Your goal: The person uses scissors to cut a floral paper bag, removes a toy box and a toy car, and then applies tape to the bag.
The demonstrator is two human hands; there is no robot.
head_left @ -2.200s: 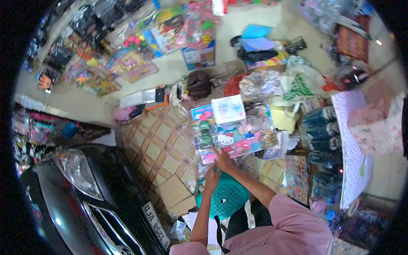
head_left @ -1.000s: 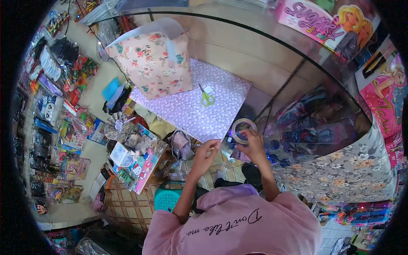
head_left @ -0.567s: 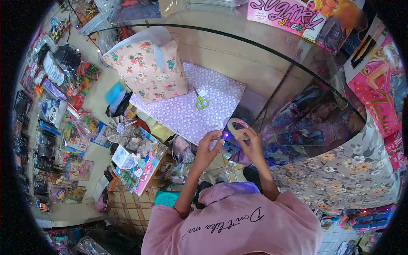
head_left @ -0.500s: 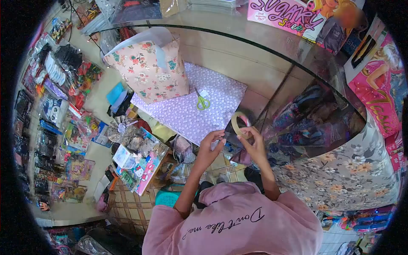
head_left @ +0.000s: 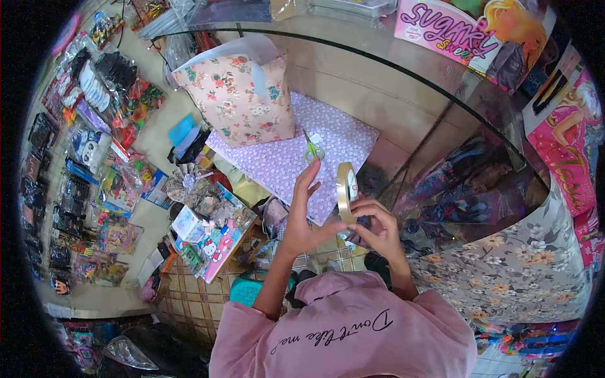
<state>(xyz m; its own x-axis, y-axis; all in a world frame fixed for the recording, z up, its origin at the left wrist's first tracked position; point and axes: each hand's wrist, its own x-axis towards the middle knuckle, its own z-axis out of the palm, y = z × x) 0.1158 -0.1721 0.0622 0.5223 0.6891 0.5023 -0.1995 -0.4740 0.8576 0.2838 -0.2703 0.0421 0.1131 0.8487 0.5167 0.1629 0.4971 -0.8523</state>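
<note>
A roll of clear yellowish tape (head_left: 342, 196) stands on edge in my right hand (head_left: 380, 233), whose fingers are closed on its near side. My left hand (head_left: 301, 223) is spread, its index finger pointing up and its thumb stretched across to the lower edge of the roll. Just beyond the left fingertips lie green-handled scissors (head_left: 313, 151). They rest on purple flowered paper (head_left: 334, 126), which is spread over the glass counter. A pink bag-like parcel in flowered paper (head_left: 236, 104) stands on the purple sheet, its top edge open and white inside.
A curved glass edge (head_left: 378, 55) runs across the counter. On the left are a Hello Kitty box (head_left: 217, 246) topped with small items, and many packaged goods (head_left: 94, 145). Gray flowered paper (head_left: 504, 258) covers the right side. A teal stool (head_left: 252, 290) stands below.
The tape roll has turned from facing up to standing on edge in my right hand. My left hand has opened, its fingers extending upward. The whole view has shifted slightly.
</note>
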